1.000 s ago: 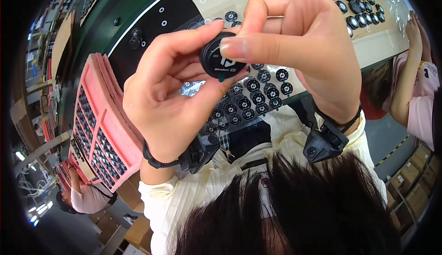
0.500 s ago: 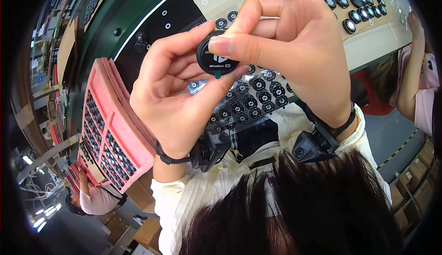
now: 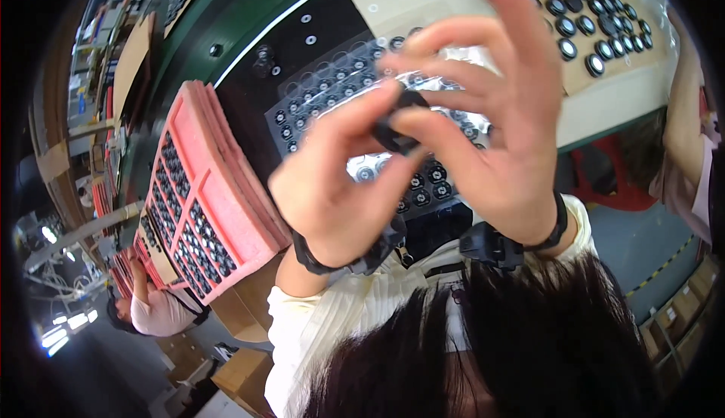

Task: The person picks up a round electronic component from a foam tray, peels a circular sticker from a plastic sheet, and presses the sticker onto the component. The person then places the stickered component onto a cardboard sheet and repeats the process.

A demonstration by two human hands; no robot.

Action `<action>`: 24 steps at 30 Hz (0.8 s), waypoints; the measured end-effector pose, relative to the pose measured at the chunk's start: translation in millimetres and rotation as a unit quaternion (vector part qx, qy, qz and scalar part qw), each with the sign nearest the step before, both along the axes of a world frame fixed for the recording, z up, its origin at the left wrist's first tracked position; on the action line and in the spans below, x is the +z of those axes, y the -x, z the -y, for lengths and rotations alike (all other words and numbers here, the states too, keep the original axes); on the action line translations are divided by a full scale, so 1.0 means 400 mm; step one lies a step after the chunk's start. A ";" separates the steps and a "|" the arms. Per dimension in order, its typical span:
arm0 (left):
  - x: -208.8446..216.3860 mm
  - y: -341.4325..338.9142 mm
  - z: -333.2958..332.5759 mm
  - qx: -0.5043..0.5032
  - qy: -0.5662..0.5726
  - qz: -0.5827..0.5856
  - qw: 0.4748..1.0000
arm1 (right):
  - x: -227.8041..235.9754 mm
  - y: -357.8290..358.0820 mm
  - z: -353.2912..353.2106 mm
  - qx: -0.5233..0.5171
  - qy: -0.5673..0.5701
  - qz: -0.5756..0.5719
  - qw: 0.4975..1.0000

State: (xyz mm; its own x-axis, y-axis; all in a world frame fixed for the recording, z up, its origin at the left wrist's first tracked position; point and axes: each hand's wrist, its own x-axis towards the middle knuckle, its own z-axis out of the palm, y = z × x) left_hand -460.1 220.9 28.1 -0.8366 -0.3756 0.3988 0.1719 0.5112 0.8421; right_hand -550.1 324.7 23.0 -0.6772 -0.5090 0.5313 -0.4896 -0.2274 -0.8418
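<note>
A black round disc [image 3: 396, 132], tilted nearly edge-on and blurred, is held up above the table between my two hands. My left hand [image 3: 332, 184] has its thumb and fingertips closed on the disc's left side. The thumb of my right hand [image 3: 513, 131] presses the disc's right side, and its other fingers fan out above, smeared by motion. Below the hands lies a clear sheet of round black stickers [image 3: 440, 190], partly covered by them and glossy with glare. I cannot make out the disc's printed face from this angle.
To the left, stacked pink foam trays [image 3: 253, 248] hold many small black parts. Several black round discs [image 3: 565, 27] sit on brown cardboard at the upper right. White rings [image 3: 310, 40] dot a black mat. Co-workers are at the right edge [image 3: 683, 123] and lower left [image 3: 162, 312].
Both hands have moved rightward in the picture, and the disc has turned from face-up to nearly edge-on. The right hand's fingers have spread. More of the sticker sheet shows at the left.
</note>
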 end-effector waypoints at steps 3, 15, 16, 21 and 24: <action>0.011 -0.028 0.019 -0.038 0.012 0.087 0.995 | -0.020 0.004 0.004 0.019 0.012 -0.032 0.999; -0.133 -0.015 0.602 0.101 -0.192 0.360 0.907 | -0.170 0.095 -0.112 -0.116 -0.112 0.026 0.987; -0.153 0.000 0.602 0.102 -0.193 0.360 0.907 | -0.171 0.098 -0.108 -0.113 -0.124 0.030 0.985; -0.241 0.072 0.568 0.121 0.089 0.263 0.953 | -0.166 0.092 -0.090 -0.093 -0.150 0.026 0.984; -0.261 0.077 0.542 0.111 0.078 0.281 0.950 | -0.150 0.085 -0.084 -0.088 -0.177 0.004 0.980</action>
State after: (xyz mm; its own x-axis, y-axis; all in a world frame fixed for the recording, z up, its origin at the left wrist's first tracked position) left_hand -490.8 4.0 -76.2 -0.8410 -0.5405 -0.0216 -0.4087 0.6087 0.6800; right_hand -584.1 358.5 -36.9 -0.7741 -0.5357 0.3372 -0.4887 0.1672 -0.8563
